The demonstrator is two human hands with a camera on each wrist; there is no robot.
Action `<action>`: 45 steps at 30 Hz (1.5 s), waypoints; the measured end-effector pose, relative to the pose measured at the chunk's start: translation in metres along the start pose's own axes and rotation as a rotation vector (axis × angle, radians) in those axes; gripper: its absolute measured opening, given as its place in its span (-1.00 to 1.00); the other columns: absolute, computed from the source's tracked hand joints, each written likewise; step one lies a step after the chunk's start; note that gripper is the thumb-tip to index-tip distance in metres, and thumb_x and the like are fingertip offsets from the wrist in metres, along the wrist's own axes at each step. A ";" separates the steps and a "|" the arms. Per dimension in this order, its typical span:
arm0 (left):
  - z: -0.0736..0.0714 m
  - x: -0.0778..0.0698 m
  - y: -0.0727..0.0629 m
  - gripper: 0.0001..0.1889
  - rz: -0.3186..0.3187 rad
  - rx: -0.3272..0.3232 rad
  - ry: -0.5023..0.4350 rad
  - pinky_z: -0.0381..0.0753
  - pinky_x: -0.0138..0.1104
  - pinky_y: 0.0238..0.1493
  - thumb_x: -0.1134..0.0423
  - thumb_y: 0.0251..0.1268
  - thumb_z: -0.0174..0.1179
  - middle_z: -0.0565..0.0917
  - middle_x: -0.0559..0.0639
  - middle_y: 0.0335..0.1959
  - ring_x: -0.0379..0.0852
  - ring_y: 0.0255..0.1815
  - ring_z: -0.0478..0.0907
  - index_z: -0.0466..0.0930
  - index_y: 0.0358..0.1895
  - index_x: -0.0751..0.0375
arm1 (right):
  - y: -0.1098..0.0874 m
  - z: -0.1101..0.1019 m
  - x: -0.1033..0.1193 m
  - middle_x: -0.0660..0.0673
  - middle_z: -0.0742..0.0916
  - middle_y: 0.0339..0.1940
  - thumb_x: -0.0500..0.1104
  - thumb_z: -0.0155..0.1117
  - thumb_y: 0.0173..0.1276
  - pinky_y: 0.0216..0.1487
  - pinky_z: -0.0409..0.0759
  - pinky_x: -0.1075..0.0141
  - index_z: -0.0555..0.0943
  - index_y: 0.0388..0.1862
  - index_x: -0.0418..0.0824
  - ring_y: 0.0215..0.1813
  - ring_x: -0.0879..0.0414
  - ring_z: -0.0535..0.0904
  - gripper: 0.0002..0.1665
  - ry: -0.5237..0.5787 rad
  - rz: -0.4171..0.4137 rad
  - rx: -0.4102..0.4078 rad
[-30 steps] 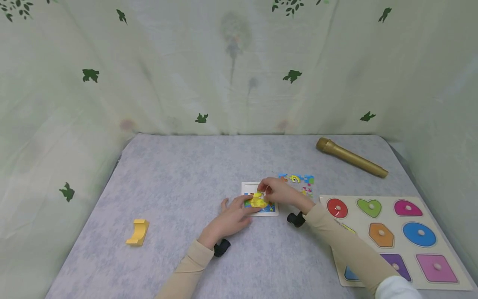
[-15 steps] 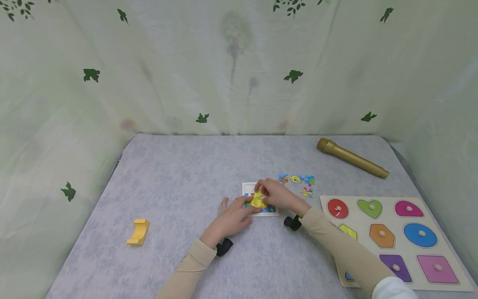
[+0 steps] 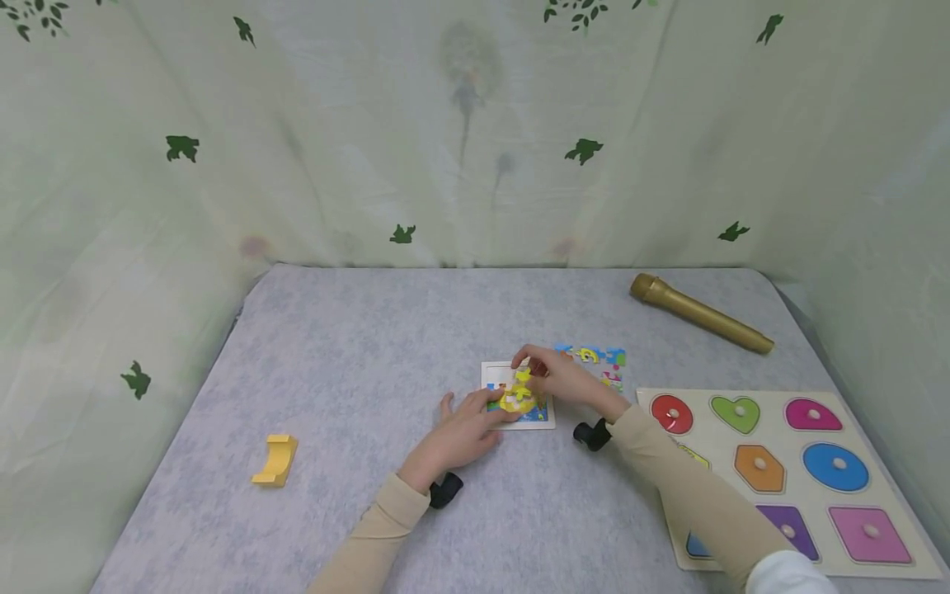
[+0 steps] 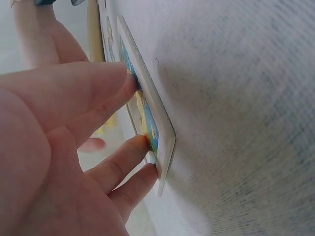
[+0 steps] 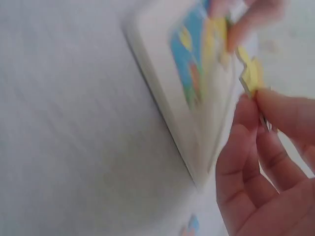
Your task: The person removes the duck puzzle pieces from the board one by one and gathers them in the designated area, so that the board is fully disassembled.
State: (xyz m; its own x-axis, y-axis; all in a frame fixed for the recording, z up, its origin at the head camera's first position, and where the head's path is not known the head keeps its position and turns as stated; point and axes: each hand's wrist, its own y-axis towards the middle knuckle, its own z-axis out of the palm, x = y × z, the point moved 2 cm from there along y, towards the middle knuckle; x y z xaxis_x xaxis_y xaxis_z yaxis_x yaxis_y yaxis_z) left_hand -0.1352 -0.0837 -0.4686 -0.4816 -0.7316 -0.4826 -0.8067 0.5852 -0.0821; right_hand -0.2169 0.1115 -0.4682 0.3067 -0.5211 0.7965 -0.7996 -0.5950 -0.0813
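Left hand (image 3: 462,435) flat, straight fingers (image 4: 129,147) pressing small puzzle tray (image 3: 493,373) steady on tabletop (image 3: 356,355); right hand (image 3: 567,381) pinching yellow piece (image 5: 252,72) above it.

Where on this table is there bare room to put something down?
Bare cloth spreads between the yellow block, the back curtain and the small puzzle tray. It is crowded on the right: loose puzzle pieces, the shape board, the gold microphone, and both hands, left hand and right hand, at the tray.
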 end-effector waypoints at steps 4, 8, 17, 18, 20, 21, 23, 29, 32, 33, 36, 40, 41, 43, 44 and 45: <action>0.000 -0.001 0.000 -0.62 -0.003 0.001 -0.002 -0.13 0.37 0.19 0.25 0.39 0.12 0.25 0.14 0.41 0.13 0.41 0.14 0.54 0.24 0.00 | -0.003 -0.015 -0.005 -0.06 0.54 -0.42 -0.38 0.23 0.26 -0.30 0.39 0.26 0.56 -0.09 -0.22 -0.38 0.07 0.43 -0.76 0.039 0.010 -0.027; 0.000 -0.001 -0.001 -0.63 -0.016 0.006 0.000 -0.14 0.36 0.20 0.24 0.39 0.12 0.24 0.12 0.42 0.11 0.41 0.14 0.55 0.24 -0.03 | -0.009 -0.031 -0.016 -0.09 0.55 -0.43 -0.37 0.20 0.30 -0.39 0.43 0.27 0.59 -0.10 -0.30 -0.46 0.07 0.43 -0.81 0.069 0.002 -0.042; 0.001 -0.001 -0.003 -0.64 -0.019 -0.004 -0.015 -0.16 0.34 0.22 0.23 0.40 0.12 0.24 0.11 0.43 0.11 0.42 0.13 0.56 0.22 -0.02 | -0.031 -0.063 -0.042 -0.15 0.59 -0.37 -0.36 0.18 0.33 -0.54 0.40 0.26 0.52 -0.10 -0.29 -0.50 -0.01 0.41 -0.83 0.114 0.098 -0.090; 0.001 -0.001 -0.003 -0.64 -0.019 -0.003 -0.017 -0.17 0.34 0.22 0.23 0.40 0.11 0.24 0.10 0.43 0.11 0.42 0.13 0.56 0.23 -0.02 | -0.033 -0.065 -0.044 -0.16 0.59 -0.37 -0.36 0.18 0.33 -0.56 0.39 0.25 0.51 -0.10 -0.30 -0.50 -0.03 0.41 -0.83 0.109 0.110 -0.092; 0.001 -0.001 -0.003 -0.64 -0.019 -0.007 -0.022 -0.17 0.34 0.22 0.24 0.40 0.12 0.24 0.11 0.43 0.11 0.42 0.13 0.56 0.22 0.00 | -0.035 -0.067 -0.047 -0.18 0.59 -0.37 -0.38 0.18 0.32 -0.52 0.42 0.21 0.52 -0.11 -0.34 -0.47 -0.04 0.43 -0.83 0.087 0.121 -0.094; 0.001 -0.001 -0.003 -0.64 -0.018 -0.008 -0.024 -0.17 0.34 0.22 0.24 0.40 0.12 0.24 0.10 0.43 0.11 0.42 0.13 0.56 0.23 0.00 | -0.035 -0.068 -0.049 -0.18 0.59 -0.37 -0.40 0.18 0.31 -0.50 0.44 0.20 0.52 -0.12 -0.36 -0.45 -0.04 0.44 -0.83 0.080 0.118 -0.093; 0.001 -0.001 -0.002 -0.64 -0.017 -0.010 -0.025 -0.17 0.34 0.22 0.24 0.40 0.12 0.24 0.11 0.43 0.11 0.42 0.12 0.56 0.23 0.00 | -0.036 -0.069 -0.051 -0.18 0.58 -0.38 -0.43 0.18 0.28 -0.47 0.45 0.20 0.54 -0.14 -0.38 -0.42 -0.01 0.45 -0.83 0.061 0.117 -0.087; 0.001 -0.001 -0.002 -0.64 -0.018 -0.008 -0.026 -0.18 0.34 0.22 0.23 0.40 0.12 0.24 0.10 0.43 0.11 0.42 0.12 0.55 0.23 -0.02 | -0.036 -0.065 -0.057 -0.10 0.57 -0.42 -0.45 0.21 0.20 -0.38 0.43 0.25 0.59 -0.22 -0.31 -0.38 0.07 0.44 -0.83 -0.017 0.116 -0.080; 0.001 -0.001 -0.002 -0.64 -0.023 -0.006 -0.030 -0.19 0.33 0.23 0.22 0.40 0.11 0.23 0.09 0.43 0.10 0.43 0.11 0.56 0.23 -0.03 | -0.035 -0.062 -0.055 -0.06 0.55 -0.44 -0.45 0.21 0.19 -0.37 0.41 0.24 0.60 -0.25 -0.28 -0.39 0.08 0.42 -0.83 -0.081 0.130 -0.091; 0.001 -0.001 -0.002 -0.64 -0.024 -0.006 -0.031 -0.19 0.33 0.23 0.22 0.40 0.11 0.23 0.08 0.43 0.10 0.43 0.11 0.56 0.23 -0.03 | -0.035 -0.061 -0.055 -0.06 0.55 -0.45 -0.45 0.21 0.19 -0.37 0.40 0.25 0.60 -0.25 -0.27 -0.40 0.08 0.41 -0.83 -0.112 0.124 -0.094; 0.001 -0.001 -0.002 -0.64 -0.025 -0.008 -0.038 -0.20 0.33 0.24 0.22 0.41 0.11 0.23 0.07 0.44 0.09 0.43 0.10 0.56 0.23 -0.04 | -0.034 -0.060 -0.052 -0.04 0.55 -0.48 -0.45 0.22 0.19 -0.38 0.39 0.25 0.60 -0.27 -0.26 -0.43 0.10 0.40 -0.84 -0.190 0.110 -0.097; 0.001 0.000 -0.002 -0.64 -0.015 -0.021 -0.045 -0.19 0.35 0.23 0.22 0.40 0.11 0.24 0.09 0.43 0.10 0.43 0.12 0.56 0.23 -0.02 | -0.031 -0.057 -0.052 -0.04 0.55 -0.51 -0.46 0.23 0.17 -0.41 0.38 0.26 0.60 -0.30 -0.26 -0.45 0.11 0.39 -0.84 -0.253 0.097 -0.082; 0.001 0.000 -0.003 -0.63 -0.013 -0.023 -0.048 -0.20 0.35 0.22 0.22 0.39 0.12 0.24 0.09 0.43 0.10 0.43 0.12 0.56 0.23 -0.02 | -0.030 -0.057 -0.053 -0.04 0.55 -0.51 -0.46 0.24 0.17 -0.41 0.38 0.27 0.60 -0.31 -0.26 -0.45 0.11 0.39 -0.84 -0.258 0.101 -0.078; 0.001 0.002 -0.003 -0.63 -0.001 -0.029 -0.052 -0.19 0.36 0.22 0.23 0.39 0.12 0.24 0.11 0.42 0.11 0.42 0.13 0.55 0.23 -0.01 | -0.030 -0.056 -0.054 -0.04 0.54 -0.52 -0.47 0.24 0.16 -0.42 0.38 0.28 0.59 -0.32 -0.26 -0.45 0.11 0.39 -0.84 -0.252 0.110 -0.069; 0.001 0.002 -0.004 -0.62 0.004 -0.028 -0.055 -0.20 0.36 0.22 0.23 0.39 0.12 0.24 0.11 0.43 0.11 0.42 0.12 0.55 0.24 -0.01 | -0.029 -0.056 -0.054 -0.04 0.54 -0.52 -0.47 0.24 0.17 -0.42 0.38 0.28 0.59 -0.32 -0.26 -0.45 0.11 0.39 -0.84 -0.246 0.115 -0.068; 0.001 0.003 -0.004 -0.62 0.010 -0.028 -0.060 -0.20 0.36 0.22 0.23 0.39 0.13 0.24 0.12 0.43 0.12 0.42 0.13 0.54 0.24 -0.01 | -0.030 -0.055 -0.054 -0.05 0.54 -0.52 -0.47 0.24 0.17 -0.43 0.38 0.28 0.58 -0.33 -0.27 -0.45 0.10 0.38 -0.85 -0.242 0.115 -0.067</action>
State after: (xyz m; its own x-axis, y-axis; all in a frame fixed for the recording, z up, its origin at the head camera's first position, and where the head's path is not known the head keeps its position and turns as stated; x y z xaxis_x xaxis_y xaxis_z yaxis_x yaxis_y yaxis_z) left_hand -0.1330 -0.0878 -0.4705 -0.4687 -0.7030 -0.5349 -0.8119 0.5814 -0.0528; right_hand -0.2384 0.1911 -0.4756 0.3200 -0.7188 0.6171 -0.8663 -0.4857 -0.1166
